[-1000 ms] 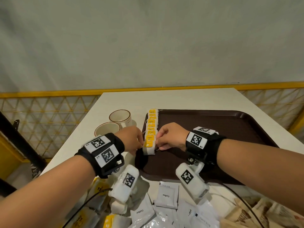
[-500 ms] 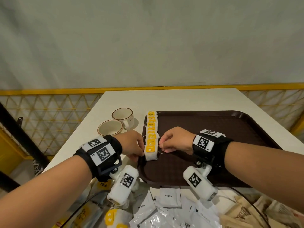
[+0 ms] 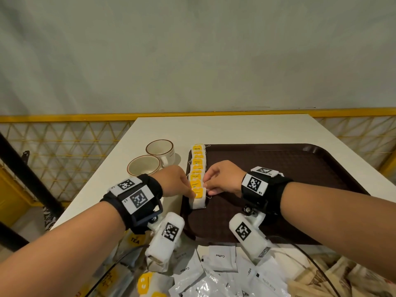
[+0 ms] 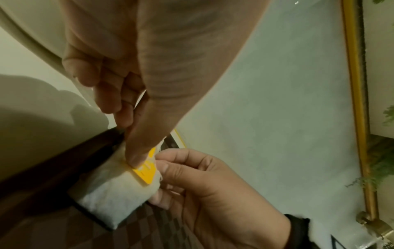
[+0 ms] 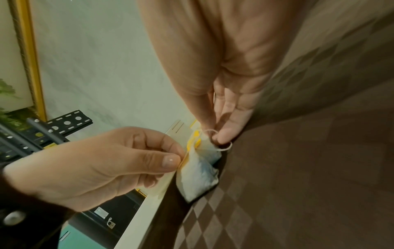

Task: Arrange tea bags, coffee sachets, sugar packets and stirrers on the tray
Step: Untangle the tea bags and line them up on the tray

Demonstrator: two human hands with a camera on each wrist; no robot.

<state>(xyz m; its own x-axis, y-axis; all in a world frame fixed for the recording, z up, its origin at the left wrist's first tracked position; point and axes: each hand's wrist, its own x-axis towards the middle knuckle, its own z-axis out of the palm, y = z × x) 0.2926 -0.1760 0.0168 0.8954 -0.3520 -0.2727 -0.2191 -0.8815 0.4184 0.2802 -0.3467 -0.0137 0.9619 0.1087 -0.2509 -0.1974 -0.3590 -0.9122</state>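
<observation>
You have a white table (image 3: pixel 225 129) under your hands. On it, beyond your left hand (image 3: pixel 174 182), two cream cups (image 3: pixel 159 150) with brown rims stand touching each other. A dark brown tray (image 3: pixel 300 168) lies under and to the right of your right hand (image 3: pixel 222 179). Nearer you than both wrists, white coffee sachets (image 3: pixel 220 256) lie in a loose heap, with brown paper packets (image 3: pixel 342 277) to their right.

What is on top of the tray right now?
A row of tea bags lies along the tray's left edge; both hands, left hand and right hand, pinch the nearest one. The tray's near edge is hidden by wrists.
</observation>
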